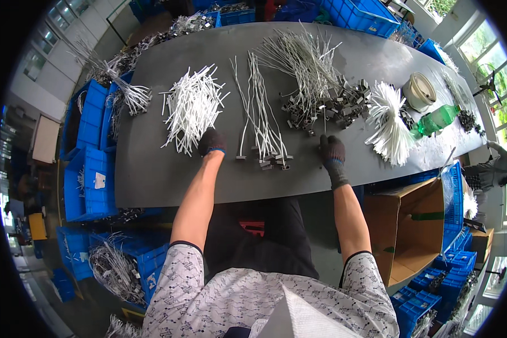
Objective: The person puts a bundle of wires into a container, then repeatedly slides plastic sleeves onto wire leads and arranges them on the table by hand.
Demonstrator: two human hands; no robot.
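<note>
White tubes (192, 107) lie at our left hand (211, 142), metal-ended wires (310, 67) beyond our right hand (332, 150); we can't tell either grip. Tugging could tangle wires.

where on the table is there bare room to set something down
The table is bare at its front-left corner, nearer than the white strip pile; along the front edge between left hand and right hand; and behind the strip pile. Crowded: centre-back to right, with heaped wires, white fanned bundle, green bottle and bucket.

Left hand (212, 142) at white strip pile (192, 107); right hand (333, 152) near dark metal parts (349, 108); grey table (143, 180).
</note>
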